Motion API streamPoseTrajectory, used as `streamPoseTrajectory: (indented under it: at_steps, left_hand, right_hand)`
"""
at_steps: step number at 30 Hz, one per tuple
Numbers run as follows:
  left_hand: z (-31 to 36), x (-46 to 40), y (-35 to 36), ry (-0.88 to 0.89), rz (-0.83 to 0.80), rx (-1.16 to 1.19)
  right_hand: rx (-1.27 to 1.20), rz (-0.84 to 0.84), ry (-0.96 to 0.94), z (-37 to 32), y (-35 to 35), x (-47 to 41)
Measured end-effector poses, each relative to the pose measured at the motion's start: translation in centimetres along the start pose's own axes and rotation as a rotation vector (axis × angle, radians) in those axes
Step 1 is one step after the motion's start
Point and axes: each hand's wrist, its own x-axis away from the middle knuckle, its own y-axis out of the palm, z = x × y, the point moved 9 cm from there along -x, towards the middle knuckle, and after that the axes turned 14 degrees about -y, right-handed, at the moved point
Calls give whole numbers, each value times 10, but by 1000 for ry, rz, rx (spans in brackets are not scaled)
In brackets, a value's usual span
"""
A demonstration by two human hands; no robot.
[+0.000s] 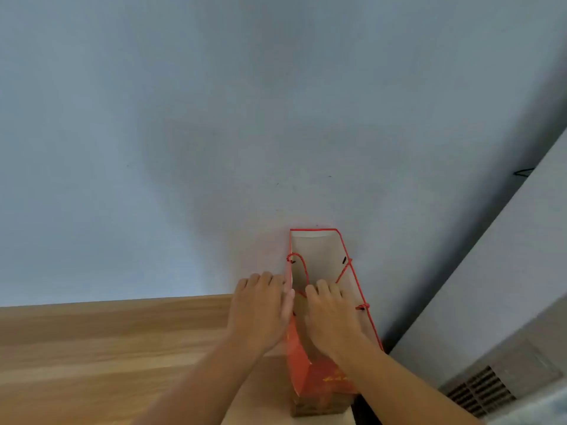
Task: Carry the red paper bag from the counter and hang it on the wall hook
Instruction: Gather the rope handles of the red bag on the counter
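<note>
Forearms come in from six o'clock, and I'm watching both close on the red paper bag (310, 375), which stands upright on the wooden table (92, 348) at about five o'clock of the view, its far end against the wall (214, 102). My left hand (260, 311) lies flat against the bag's left outer side, fingers loosely spread and pointing to twelve o'clock, gripping nothing that I can see. My right hand (329, 314) is dipped into the open mouth, fingers curled downward right where the red cord handles (302, 271) cross; I cannot tell whether it has actually closed on a cord or only rests on it.

Judging from this, the grasp is the step in hand, the bag not yet lifted. To do it well I'd gather both cords together in the right hand, so the bag hangs level, and let the left steady the side panel so the paper doesn't buckle or tip. Lift straight up, clear of the table edge, before turning away.

Further out, beyond the bag at twelve o'clock, the wall is bare. At about three o'clock, on the side wall past the corner, there's a small dark wire shape (523, 172), possibly the hook, but too small for me to be sure. A vented grille (484, 391) sits low at four o'clock.
</note>
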Motion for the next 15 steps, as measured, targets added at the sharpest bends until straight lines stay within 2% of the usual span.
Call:
streamPoseTrajectory:
  at_steps: [6, 15]
  left_hand:
    - [2, -16, 13, -3, -57, 10]
    - [-5, -20, 18, -44, -63, 5]
  right_hand:
    - [-90, -176, 42, 15, 48, -18]
    - [-280, -162, 2, 13, 74, -29]
